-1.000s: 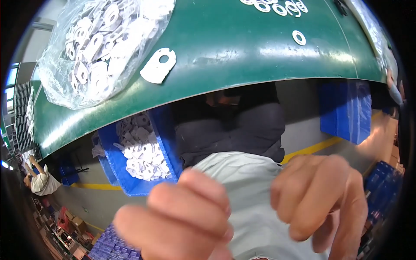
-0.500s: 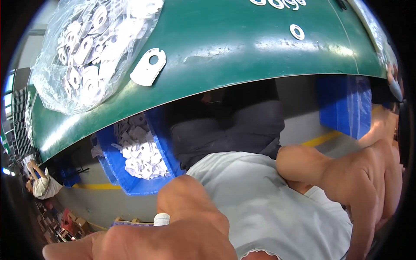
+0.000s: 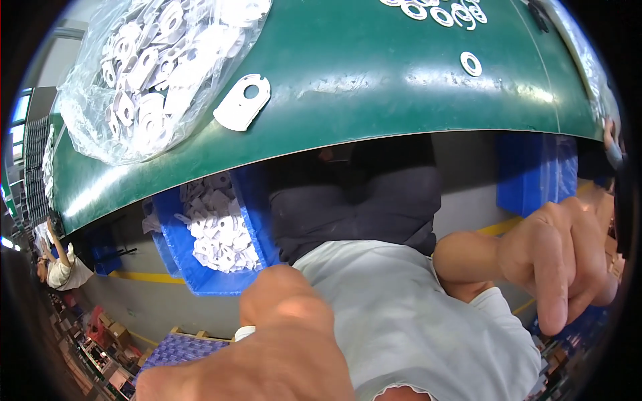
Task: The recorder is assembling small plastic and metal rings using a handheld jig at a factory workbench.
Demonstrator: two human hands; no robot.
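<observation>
My left hand (image 3: pixel 257 357) is raised close to the camera at the lower edge, its back toward me. Its fingertips are cut off or hidden, so what they do cannot be seen. At the right, my right hand (image 3: pixel 558 257) hangs in the air with bent fingers, one pointing down apart from the others. Nothing shows in it. Both hands are off the green table (image 3: pixel 348 80). On that table lie a white flat plate with a round hole (image 3: pixel 244 103) and a single white ring (image 3: pixel 471 64).
A clear plastic bag (image 3: pixel 150 87) full of white holed pieces sits on the table's left. Several white rings (image 3: pixel 441 16) lie at the far edge. Below stand a blue bin (image 3: pixel 200 284) of white pieces and another blue bin (image 3: pixel 525 174). Another person (image 3: pixel 65 273) is far left.
My right hand has moved up and away from the camera, and its fingers show more clearly. My left hand has shifted right and lower. The whole view has tilted slightly.
</observation>
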